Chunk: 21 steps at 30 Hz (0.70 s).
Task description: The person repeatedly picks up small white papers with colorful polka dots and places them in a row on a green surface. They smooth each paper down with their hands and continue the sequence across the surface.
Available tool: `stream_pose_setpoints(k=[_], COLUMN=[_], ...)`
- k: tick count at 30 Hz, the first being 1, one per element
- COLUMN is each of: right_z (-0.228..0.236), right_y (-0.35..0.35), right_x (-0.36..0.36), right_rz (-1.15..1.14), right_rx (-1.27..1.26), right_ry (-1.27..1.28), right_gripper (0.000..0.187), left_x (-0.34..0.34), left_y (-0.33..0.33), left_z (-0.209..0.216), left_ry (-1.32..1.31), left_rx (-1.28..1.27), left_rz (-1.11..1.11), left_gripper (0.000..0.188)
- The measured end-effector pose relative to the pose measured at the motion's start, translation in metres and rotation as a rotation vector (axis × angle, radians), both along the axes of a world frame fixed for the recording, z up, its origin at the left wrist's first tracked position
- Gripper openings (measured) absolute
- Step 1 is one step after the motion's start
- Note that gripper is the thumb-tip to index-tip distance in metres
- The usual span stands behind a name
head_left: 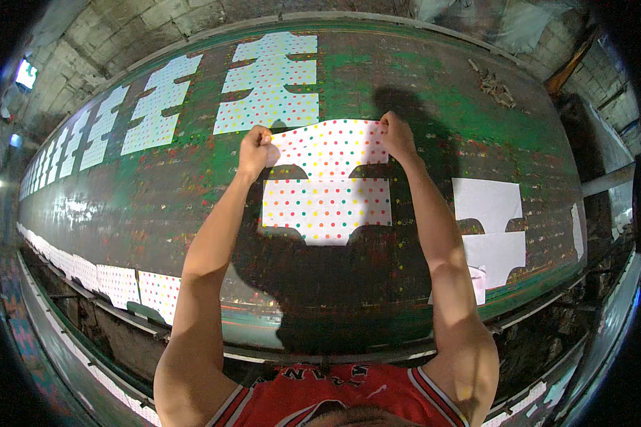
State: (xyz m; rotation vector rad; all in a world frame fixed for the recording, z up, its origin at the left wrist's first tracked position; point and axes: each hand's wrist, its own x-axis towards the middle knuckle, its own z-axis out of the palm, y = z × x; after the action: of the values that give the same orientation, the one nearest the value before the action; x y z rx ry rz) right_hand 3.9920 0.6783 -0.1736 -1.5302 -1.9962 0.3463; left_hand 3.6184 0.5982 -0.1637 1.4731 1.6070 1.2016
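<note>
A white cut fabric piece (326,203) with multicoloured polka dots and curved notches at its sides spreads in front of me over the long green and dark table (377,267). My left hand (256,148) is closed on its far left corner, and my right hand (397,135) pinches the far right corner. Between the two hands the far edge bows up slightly. Whether the near end touches the table I cannot tell. Beyond my left hand lies another dotted fabric piece (269,82). Plain white fabric pieces (488,199) lie to the right of my right forearm.
A row of dotted pieces (157,103) runs off along the table's far left side. More dotted fabric (117,283) lies along the near left edge. Some scraps (495,87) sit at the far right. A block wall (132,35) stands behind the table.
</note>
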Motion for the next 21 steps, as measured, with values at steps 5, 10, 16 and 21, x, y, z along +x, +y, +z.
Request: stream_pose_setpoints(k=[5, 10, 16, 21], right_z=[0.079, 0.110, 0.079, 0.044], right_y=[-0.100, -0.219, -0.350, -0.442], right_x=[0.002, -0.010, -0.024, -0.050], right_rz=[0.101, 0.173, 0.013, -0.020], right_rx=[0.172, 0.273, 0.028, 0.027], right_ry=[0.262, 0.401, 0.510, 0.454], right_gripper=[0.008, 0.010, 0.018, 0.020], left_x=[-0.007, -0.024, -0.042, -0.056], left_y=[-0.094, -0.198, -0.327, -0.408], left_z=[0.054, 0.079, 0.066, 0.053], left_ry=[-0.086, -0.115, -0.118, -0.069], left_rx=[0.112, 0.132, 0.149, 0.099], left_rz=[0.105, 0.145, 0.189, 0.233], left_gripper=[0.005, 0.018, 0.032, 0.033])
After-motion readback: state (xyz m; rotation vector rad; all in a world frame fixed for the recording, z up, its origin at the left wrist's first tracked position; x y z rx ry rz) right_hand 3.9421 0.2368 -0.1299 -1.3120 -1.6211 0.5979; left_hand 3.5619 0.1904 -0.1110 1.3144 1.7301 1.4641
